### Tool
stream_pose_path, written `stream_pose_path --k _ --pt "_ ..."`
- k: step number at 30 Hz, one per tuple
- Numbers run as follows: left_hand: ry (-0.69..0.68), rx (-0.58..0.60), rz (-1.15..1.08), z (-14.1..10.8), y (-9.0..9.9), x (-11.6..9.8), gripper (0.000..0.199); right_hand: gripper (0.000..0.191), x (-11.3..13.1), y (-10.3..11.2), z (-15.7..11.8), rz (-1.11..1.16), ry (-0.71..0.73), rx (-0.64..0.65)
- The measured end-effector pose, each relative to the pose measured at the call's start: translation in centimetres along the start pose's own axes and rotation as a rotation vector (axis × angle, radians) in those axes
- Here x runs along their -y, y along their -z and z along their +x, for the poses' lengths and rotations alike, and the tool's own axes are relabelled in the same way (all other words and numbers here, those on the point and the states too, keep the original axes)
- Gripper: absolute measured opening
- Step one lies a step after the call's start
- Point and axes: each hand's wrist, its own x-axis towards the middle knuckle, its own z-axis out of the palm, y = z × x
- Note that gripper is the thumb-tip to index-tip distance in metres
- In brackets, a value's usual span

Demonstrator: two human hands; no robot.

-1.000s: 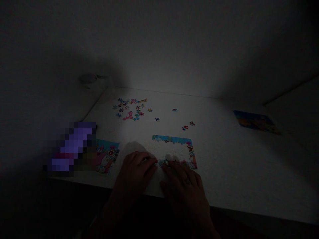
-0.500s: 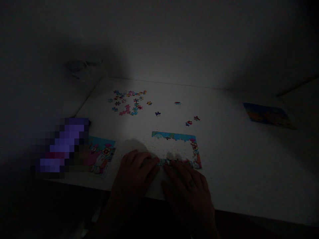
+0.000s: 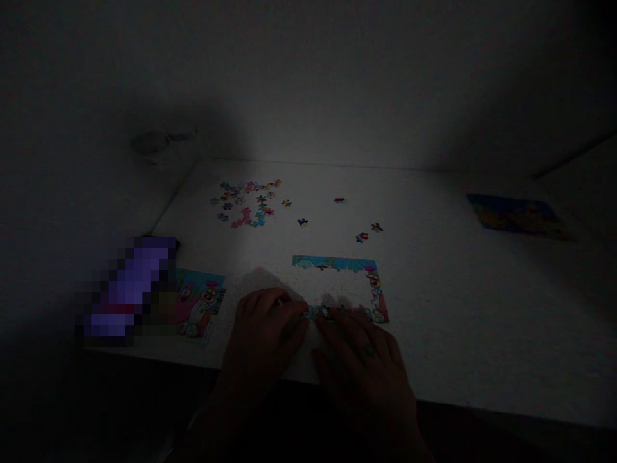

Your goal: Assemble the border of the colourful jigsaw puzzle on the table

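My left hand (image 3: 264,331) and my right hand (image 3: 361,357) meet at a strip of joined jigsaw pieces (image 3: 315,313), their fingertips pressing on it from both sides. The strip lies along the bottom of a partly built jigsaw border (image 3: 335,263) on the white table (image 3: 457,308). The border's top and right sides are colourful, and its middle shows bare table. Loose jigsaw pieces (image 3: 243,204) lie in a scattered group farther off, with several single pieces (image 3: 359,236) to the right. My fingers hide part of the strip.
A printed puzzle picture (image 3: 200,303) lies at the near left, beside a pixelated purple object (image 3: 128,289). Another picture card or box lid (image 3: 515,215) lies at the far right. Walls rise behind the table, and its front edge runs just below my hands.
The view has shifted slightly. Both hands remain at the strip, which looks a little straighter and closer to the border's right side than a second ago.
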Motion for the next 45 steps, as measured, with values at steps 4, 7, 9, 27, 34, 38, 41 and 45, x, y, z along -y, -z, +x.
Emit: stream_pose_path --k 4,7,9,27,34,38,41,45 --pt "0.016 0.003 -0.016 0.0 0.0 0.0 0.015 0.034 -0.1 0.0 -0.1 0.012 0.007 -0.011" --pt "0.027 0.006 -0.021 -0.1 -0.1 -0.1 0.015 0.032 -0.1 0.0 0.0 0.02 0.013 -0.008" --pt "0.031 0.01 -0.018 -0.1 -0.1 0.0 0.016 0.031 -0.1 0.1 0.1 0.028 0.015 -0.011" --pt "-0.088 -0.03 0.017 -0.7 0.2 -0.2 0.021 0.033 0.1 0.2 -0.1 0.012 -0.014 0.033" --pt "-0.091 -0.054 0.022 -0.9 0.5 -0.6 0.019 0.034 0.3 0.6 -0.1 0.019 -0.002 0.06" --pt "-0.076 -0.055 0.027 -1.1 0.6 -0.9 0.016 0.033 0.5 0.7 -0.1 0.026 0.008 0.057" --pt "-0.076 -0.033 0.061 -1.2 0.6 -0.9 0.017 0.034 0.5 0.8 -0.1 0.033 0.016 0.066" --pt "-0.086 -0.017 0.091 -1.4 0.2 -0.8 0.016 0.034 0.5 0.7 -0.2 0.031 0.019 0.058"
